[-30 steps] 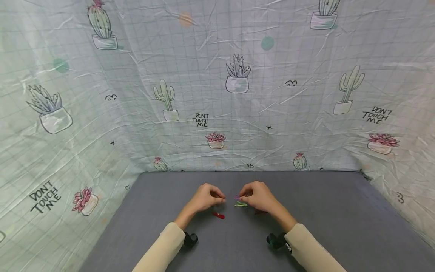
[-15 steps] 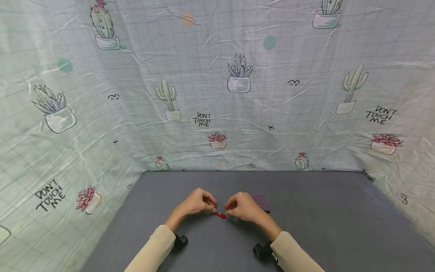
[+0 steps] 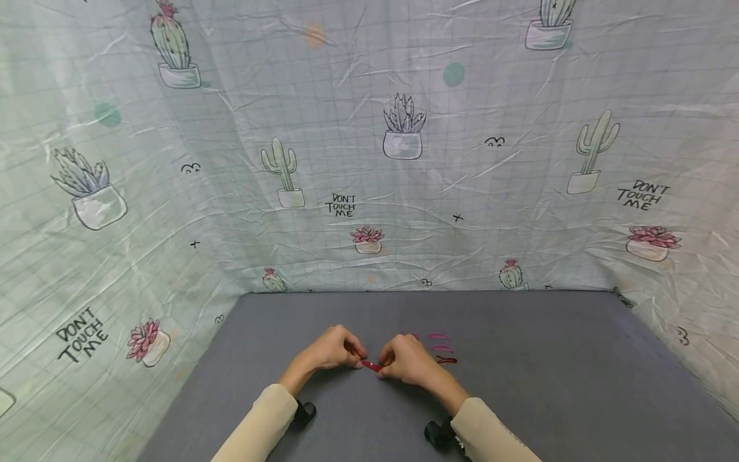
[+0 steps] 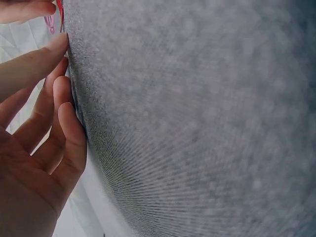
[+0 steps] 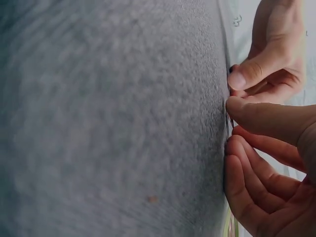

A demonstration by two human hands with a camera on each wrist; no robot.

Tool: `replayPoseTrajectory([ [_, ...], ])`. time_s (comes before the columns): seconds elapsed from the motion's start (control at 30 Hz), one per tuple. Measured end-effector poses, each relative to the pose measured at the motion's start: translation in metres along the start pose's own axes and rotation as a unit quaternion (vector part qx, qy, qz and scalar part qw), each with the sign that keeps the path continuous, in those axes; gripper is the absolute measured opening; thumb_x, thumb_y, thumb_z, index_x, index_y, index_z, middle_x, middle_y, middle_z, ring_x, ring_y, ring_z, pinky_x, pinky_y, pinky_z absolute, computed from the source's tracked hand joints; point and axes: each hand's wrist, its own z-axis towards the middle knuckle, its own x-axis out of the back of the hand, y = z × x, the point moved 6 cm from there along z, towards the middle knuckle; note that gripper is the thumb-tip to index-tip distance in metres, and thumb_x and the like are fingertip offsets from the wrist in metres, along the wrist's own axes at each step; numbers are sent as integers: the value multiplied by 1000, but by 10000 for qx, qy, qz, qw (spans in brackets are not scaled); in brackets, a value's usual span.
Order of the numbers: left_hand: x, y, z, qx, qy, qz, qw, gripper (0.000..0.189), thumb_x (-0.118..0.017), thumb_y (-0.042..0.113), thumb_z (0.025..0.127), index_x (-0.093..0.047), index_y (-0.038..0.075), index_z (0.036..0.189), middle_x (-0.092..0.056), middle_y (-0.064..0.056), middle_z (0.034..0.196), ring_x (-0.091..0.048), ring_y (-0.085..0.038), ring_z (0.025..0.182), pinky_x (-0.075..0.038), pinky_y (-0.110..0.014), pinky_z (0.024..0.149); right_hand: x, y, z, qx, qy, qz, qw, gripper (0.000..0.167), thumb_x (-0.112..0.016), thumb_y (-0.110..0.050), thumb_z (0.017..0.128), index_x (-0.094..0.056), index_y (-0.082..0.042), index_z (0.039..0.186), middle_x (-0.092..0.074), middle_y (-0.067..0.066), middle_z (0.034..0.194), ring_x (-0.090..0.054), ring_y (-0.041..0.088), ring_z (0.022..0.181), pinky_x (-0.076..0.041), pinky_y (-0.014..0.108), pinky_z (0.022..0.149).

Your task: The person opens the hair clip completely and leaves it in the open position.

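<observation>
A small red hair clip point(image 3: 371, 366) lies on the grey table between my two hands. Its left end is pinched by the thumb and a finger of my left hand point(image 3: 330, 350). At the other end, the fingertips of my right hand point(image 3: 407, 360) pinch it. From the left wrist, a sliver of the red clip point(image 4: 60, 15) shows beyond the left thumb. The right wrist view has both hands' fingertips close together at the tabletop, with the clip mostly hidden behind them.
Right of my right hand lie two purple hair clips point(image 3: 440, 335) and a dark red one point(image 3: 446, 360). A pinkish clip point(image 3: 411, 335) peeks out behind that hand. A cactus-print sheet point(image 3: 369, 160) hangs behind the grey tabletop point(image 3: 531, 359).
My right hand has moved left and nearer from the purple and green clips to the red clip, uncovering clips on the right. My left hand has come down to the red clip's left end.
</observation>
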Motion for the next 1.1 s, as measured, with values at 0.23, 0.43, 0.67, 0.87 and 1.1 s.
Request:
replayPoseTrajectory([
  [0.23,-1,0,1,-36,-51,180,9998,7,-87,4,79,-83,7,84,-79,-4,80,-60,0,64,-45,-18,56,-4,-1,3,120,42,-138,9998,13,-90,-8,75,-83,-6,86,-78,1,74,-58,0,52,-48,21,48],
  [0.43,0,1,2,-61,-36,360,9993,4,-86,5,81,-82,6,83,-78,-3,77,-58,-2,63,-44,-19,55,-5,1,5,117,146,-274,9995,8,-89,-8,76,-83,-9,80,-77,-2,72,-53,0,51,-43,21,46],
  [0.67,0,-1,3,52,-17,523,9986,4,-86,8,81,-82,8,82,-78,1,76,-60,-2,65,-46,-20,59,-4,0,6,101,161,-309,9993,4,-87,-7,79,-83,-9,79,-76,-3,70,-52,-1,53,-43,20,48],
  [0.87,2,0,2,34,63,514,9987,4,-86,8,81,-82,8,81,-77,2,76,-59,-3,65,-46,-20,60,-2,-3,7,128,243,-303,9992,4,-86,-6,79,-82,-7,79,-77,0,71,-53,0,55,-43,21,49],
  [1.1,6,-2,3,90,185,321,9993,4,-86,11,84,-82,10,83,-77,1,79,-57,-5,65,-45,-21,58,4,-2,8,-61,209,-206,9996,2,-85,-6,82,-83,-8,82,-77,-1,73,-56,2,58,-45,22,51],
])
